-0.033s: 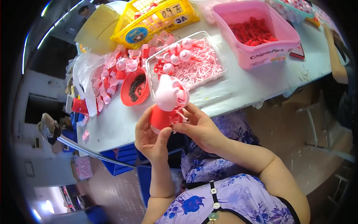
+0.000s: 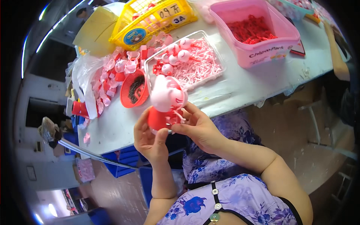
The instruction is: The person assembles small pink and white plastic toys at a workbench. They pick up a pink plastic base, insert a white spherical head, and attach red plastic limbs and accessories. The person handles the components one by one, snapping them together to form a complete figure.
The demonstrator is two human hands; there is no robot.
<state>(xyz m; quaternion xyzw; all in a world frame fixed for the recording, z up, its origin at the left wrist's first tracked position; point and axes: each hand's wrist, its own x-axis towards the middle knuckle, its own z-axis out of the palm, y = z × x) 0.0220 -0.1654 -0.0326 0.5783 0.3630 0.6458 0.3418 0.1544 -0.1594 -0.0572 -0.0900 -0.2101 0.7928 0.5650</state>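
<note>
A plastic toy figure [image 2: 158, 119] with a large pale pink head and a red body is held up in front of the table edge. My left hand [image 2: 150, 140] is closed around its red body, thumb near the base. My right hand [image 2: 200, 129] grips its lower right side between thumb and fingers, beside a thin pink limb. The fingertips hide part of the underside. Just beyond the figure are a red basket [image 2: 124, 93] with small dark metal pieces, likely screws, and a clear tray [image 2: 222, 72] of thin pink parts and several pink heads.
Loose pink and red parts [image 2: 108, 80] are heaped left of the tray, by a clear plastic bag [image 2: 83, 75]. Behind are a yellow basket [image 2: 150, 28] and a pink tub [image 2: 262, 56] with red parts. Another person's arm [image 2: 337, 56] rests at the far right.
The figure appears slightly further left in the view, and the table things have shifted a little too. Both hands keep the same grip on it.
</note>
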